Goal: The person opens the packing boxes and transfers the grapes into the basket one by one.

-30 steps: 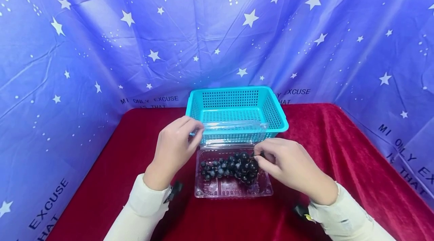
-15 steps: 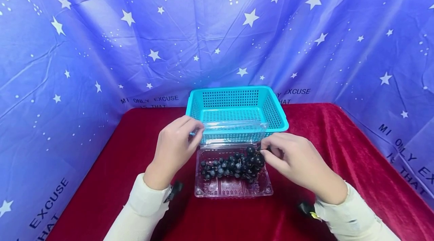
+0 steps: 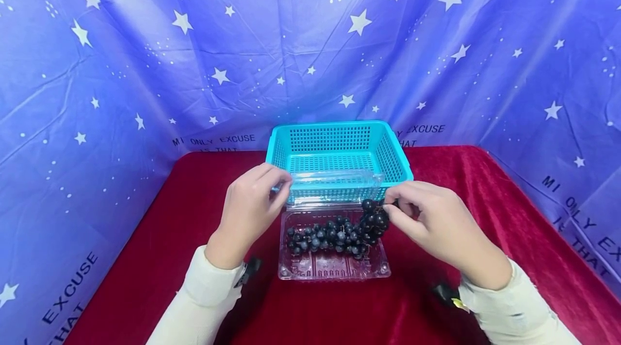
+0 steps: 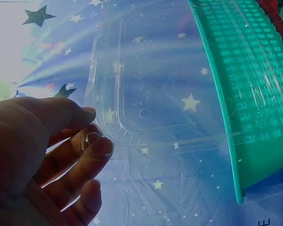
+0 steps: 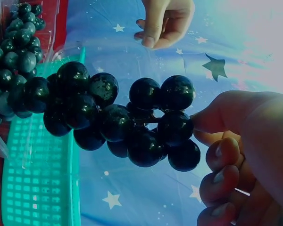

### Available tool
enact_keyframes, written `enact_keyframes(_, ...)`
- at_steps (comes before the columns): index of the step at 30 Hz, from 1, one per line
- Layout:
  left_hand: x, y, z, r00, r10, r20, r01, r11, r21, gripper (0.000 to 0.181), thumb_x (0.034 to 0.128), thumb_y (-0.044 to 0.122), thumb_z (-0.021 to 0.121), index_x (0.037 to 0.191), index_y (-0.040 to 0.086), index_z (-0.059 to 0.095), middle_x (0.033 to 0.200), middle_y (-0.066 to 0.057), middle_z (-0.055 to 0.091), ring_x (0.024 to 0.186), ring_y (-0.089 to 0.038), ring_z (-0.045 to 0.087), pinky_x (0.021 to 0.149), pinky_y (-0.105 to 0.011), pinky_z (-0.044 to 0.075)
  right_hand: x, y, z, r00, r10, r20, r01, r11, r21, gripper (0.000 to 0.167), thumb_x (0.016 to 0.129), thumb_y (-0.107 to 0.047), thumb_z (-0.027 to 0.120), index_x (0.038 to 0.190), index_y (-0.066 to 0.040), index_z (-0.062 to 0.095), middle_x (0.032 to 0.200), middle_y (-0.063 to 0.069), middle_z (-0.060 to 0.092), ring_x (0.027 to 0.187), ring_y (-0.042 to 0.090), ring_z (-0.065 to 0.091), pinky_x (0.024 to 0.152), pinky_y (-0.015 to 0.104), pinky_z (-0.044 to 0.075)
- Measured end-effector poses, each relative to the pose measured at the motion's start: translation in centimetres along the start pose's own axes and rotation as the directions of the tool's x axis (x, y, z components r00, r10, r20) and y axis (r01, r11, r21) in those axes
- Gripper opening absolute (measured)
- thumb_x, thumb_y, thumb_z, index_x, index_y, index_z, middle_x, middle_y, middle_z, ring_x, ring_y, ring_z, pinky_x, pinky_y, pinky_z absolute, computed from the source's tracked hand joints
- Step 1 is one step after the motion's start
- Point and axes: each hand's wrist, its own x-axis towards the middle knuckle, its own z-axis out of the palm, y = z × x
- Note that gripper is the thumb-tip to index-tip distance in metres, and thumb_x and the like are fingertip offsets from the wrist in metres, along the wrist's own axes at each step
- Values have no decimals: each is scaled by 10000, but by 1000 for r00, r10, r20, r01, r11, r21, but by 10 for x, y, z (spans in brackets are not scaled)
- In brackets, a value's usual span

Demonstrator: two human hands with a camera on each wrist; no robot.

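Note:
A bunch of dark grapes [image 3: 335, 234] lies in the clear plastic box [image 3: 315, 272], its right end raised at the box's right side. My right hand [image 3: 432, 221] pinches the bunch's raised end; in the right wrist view, thumb and forefinger of the right hand [image 5: 245, 146] meet at the stem end of the grapes [image 5: 118, 122]. My left hand [image 3: 252, 210] pinches the left corner of the box's upright clear lid [image 3: 335, 178]. In the left wrist view, that corner of the lid [image 4: 127, 132] sits between thumb and fingers of the left hand [image 4: 52, 155].
Directly behind the box stands a turquoise mesh basket [image 3: 330, 132], partly seen through the lid. A red velvet cloth [image 3: 301, 312] covers the table. Blue curtains [image 3: 271, 32] printed with stars hang behind and at both sides.
My right hand has moved right and a little upward, raising the right end of the bunch from inside the box. The left hand stays at the lid corner.

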Motion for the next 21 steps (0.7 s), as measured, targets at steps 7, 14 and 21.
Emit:
enact_keyframes(7,-1,-1,2,1000,-6,4,6,1000,0,71,918,91,713,934,125,774,891,3,721,739,-122,659,627,-281,596,-1,3,-7,1000,23,-15,-23,1000,6,253,820,-78,768,909,-287,658,680,-173,388,596,-26,317,532,128,282)
enact_keyframes(14,-1,-2,1,1000,-7,6,7,1000,-10,67,911,85,721,933,120,774,893,0,721,749,-125,665,633,-282,600,1,7,-12,999,26,-43,-26,1000,1,231,814,-72,765,911,-258,669,692,-170,403,596,-26,330,535,129,285)
enact_keyframes(21,0,-2,1,1000,-7,6,7,1000,-16,51,914,99,731,935,120,773,897,-3,722,763,-131,670,636,-290,600,0,13,-17,996,63,-68,-63,998,1,229,818,-63,766,930,-248,694,725,-185,445,583,-28,359,522,126,304)
